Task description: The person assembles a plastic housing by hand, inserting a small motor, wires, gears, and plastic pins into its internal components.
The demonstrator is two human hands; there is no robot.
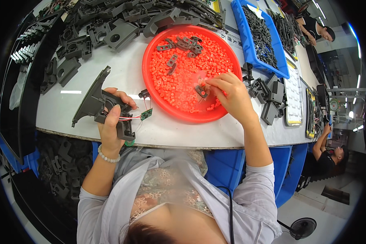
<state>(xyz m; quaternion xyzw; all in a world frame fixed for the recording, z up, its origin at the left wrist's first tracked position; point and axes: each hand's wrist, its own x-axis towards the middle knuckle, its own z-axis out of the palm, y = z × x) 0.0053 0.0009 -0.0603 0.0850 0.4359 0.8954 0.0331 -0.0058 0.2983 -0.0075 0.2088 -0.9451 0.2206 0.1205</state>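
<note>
My left hand [112, 118] is wrapped around a dark grey plastic housing [91, 99] with a long angled arm, held just above the table's front edge. Thin red and white wires run from it to a small green circuit board [147, 114], which hangs beside a small black part [144, 94]. Over the red round tray [147, 81] reaches my right hand [232, 95], thumb and fingers pinched together low among small red plastic pieces [171, 91]. A small dark part [201, 91] lies just beneath those fingertips. What the pinch holds, if anything, is too small to make out.
More small dark brackets [187, 44] lie on the red pieces. Dark grey housings [122, 34] are heaped at the back left. A blue bin [248, 49] of black parts stands back right, with loose dark parts [272, 95] nearby. Two other people [319, 30] are at the far right.
</note>
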